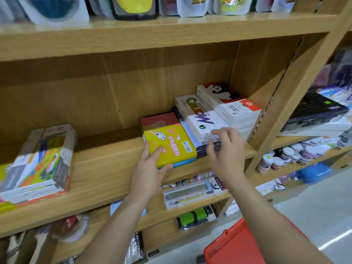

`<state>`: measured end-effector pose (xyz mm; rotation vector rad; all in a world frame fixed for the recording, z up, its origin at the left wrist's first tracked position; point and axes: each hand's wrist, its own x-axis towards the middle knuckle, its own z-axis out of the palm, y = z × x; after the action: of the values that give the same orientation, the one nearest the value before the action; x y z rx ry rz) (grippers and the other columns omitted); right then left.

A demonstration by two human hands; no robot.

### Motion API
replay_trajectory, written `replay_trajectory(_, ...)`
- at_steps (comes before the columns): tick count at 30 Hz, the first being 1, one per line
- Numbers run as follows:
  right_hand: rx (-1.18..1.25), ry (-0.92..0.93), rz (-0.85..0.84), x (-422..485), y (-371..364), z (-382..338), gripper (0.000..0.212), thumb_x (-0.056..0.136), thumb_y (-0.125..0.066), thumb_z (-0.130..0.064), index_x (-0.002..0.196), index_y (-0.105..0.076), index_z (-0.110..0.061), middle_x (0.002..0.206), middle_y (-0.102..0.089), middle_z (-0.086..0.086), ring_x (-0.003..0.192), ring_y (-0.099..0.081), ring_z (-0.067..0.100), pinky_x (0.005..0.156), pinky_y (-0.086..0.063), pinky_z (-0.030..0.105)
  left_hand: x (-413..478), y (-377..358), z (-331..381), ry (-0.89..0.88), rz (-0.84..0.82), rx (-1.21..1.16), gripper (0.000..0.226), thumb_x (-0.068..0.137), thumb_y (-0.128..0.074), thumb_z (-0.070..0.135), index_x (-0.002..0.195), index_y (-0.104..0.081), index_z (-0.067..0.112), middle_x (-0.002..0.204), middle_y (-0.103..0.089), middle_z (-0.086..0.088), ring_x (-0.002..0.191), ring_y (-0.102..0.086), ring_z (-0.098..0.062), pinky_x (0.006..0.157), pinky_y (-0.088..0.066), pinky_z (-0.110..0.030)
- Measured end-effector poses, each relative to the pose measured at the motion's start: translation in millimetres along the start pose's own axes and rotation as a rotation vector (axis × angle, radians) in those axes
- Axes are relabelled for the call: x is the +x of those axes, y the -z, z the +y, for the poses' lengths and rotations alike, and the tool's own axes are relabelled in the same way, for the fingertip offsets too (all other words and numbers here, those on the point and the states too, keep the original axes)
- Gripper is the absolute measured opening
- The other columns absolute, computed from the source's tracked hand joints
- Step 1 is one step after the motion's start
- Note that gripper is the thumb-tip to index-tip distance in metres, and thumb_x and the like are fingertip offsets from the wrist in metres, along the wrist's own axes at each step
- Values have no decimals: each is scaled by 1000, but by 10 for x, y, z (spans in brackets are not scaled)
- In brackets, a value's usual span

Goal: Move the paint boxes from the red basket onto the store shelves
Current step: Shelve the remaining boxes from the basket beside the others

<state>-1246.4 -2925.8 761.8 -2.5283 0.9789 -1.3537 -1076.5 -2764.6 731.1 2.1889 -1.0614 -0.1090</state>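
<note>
A yellow and pink paint box (pixel 169 140) lies on a blue box on the wooden shelf (pixel 106 168). My left hand (pixel 150 168) grips its near left corner, fingers along the left edge and thumb under the front. Just right of it, my right hand (pixel 226 151) hovers with fingers spread loosely at the front of a stack topped by a white watercolour box (pixel 198 115). Further right sits a stack topped by a white and red panda box (pixel 228 100). The red basket (pixel 234 246) is low at the right, partly behind my right forearm.
A stack of colourful boxes (pixel 38 161) sits at the shelf's left end. A wooden upright (pixel 285 103) bounds the bay on the right, with small jars (pixel 293 155) and dark cases beyond. Pouches hang on the shelf above; pen sets lie on the shelf below.
</note>
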Motion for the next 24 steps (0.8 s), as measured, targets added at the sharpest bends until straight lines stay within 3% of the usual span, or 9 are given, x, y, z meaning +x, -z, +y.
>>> replay_trajectory(2,125,51,-192,-207,-117,-133,29,96,-60,-23,119,-69,-8,110,-63,11,96,-61,27,77,-54,41,126,4,15,16,2,-31,72,83,-83,36,148,-53,26,170,-17,-5,142,-47,-25,108,-41,-32)
replay_trajectory(5,149,-34,-385,-336,-276,-221,36,98,-65,-25,132,-67,-12,115,-59,8,88,-63,25,70,-57,39,213,6,-26,17,-25,-19,74,84,-82,37,150,-50,28,170,-15,-6,142,-48,-26,109,-41,-33)
replay_trajectory(9,62,-89,-381,-313,-396,-232,36,102,-60,-19,137,-65,-19,109,-58,7,80,-62,27,61,-54,40,193,1,-102,-18,-86,25,79,87,-78,40,156,-39,30,172,-3,-4,145,-43,-27,109,-41,-36)
replay_trajectory(14,122,-119,-391,-349,-369,-261,41,101,-60,-19,142,-60,-18,108,-57,5,83,-61,24,67,-56,40,197,8,-93,-20,-119,171,75,94,-69,41,158,-30,37,172,6,-7,134,-53,-38,102,-48,-42)
replay_trajectory(17,198,-176,-311,-543,-161,-179,34,99,-65,-25,131,-65,-15,108,-59,0,86,-62,16,67,-55,37,170,31,-2,21,-139,244,75,95,-66,44,159,-27,37,172,4,-6,131,-55,-42,101,-49,-45)
replay_trajectory(20,193,-249,-244,-863,80,24,26,96,-68,-28,119,-68,-17,97,-54,-8,78,-56,10,64,-51,32,40,105,151,3,1,274,72,92,-70,41,155,-38,28,170,-16,-8,139,-44,-39,108,-42,-45)
replay_trajectory(22,159,-318,-236,-1164,296,286,17,94,-72,-28,109,-70,-19,94,-51,-10,75,-55,10,60,-49,28,-228,60,384,-195,162,201,58,86,-74,34,140,-57,19,152,-46,-10,132,-48,-34,106,-43,-44)
replay_trajectory(24,95,-431,-252,-1544,533,599,12,93,-73,-29,103,-71,-22,95,-52,-9,76,-58,13,60,-49,29,-588,-175,619,-383,135,106,39,85,-71,34,120,-67,19,127,-59,-3,117,-55,-26,97,-47,-39)
